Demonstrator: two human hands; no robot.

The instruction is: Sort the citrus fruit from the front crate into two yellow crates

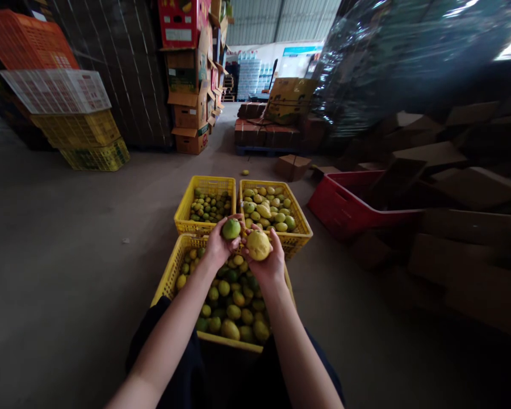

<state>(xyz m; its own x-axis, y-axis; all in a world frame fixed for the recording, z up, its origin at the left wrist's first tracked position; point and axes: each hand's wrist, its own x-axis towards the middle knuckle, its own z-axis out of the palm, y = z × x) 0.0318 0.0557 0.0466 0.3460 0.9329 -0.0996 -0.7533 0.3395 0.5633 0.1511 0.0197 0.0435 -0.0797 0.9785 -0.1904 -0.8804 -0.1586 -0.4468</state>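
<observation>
My left hand (218,245) is closed round a small green lemon (231,229). Beside it, my right hand (275,262) grips a larger yellow lemon (258,245), with a brownish mark on its skin. Both hands are raised over the near yellow crate (167,278), which holds many mixed green and yellow lemons (234,312). Beyond my hands stand two more yellow crates. The far left crate (183,211) contains small, mostly green fruit (210,205). In the far right crate (302,230) lie bigger, yellower lemons (264,211).
A single lemon (244,172) lies on the floor past the crates. To the right is a red crate (344,207) among loose cardboard (472,244). Stacked crates (89,128) stand at left; cardboard boxes (189,116) and a loaded pallet (268,136) are farther back.
</observation>
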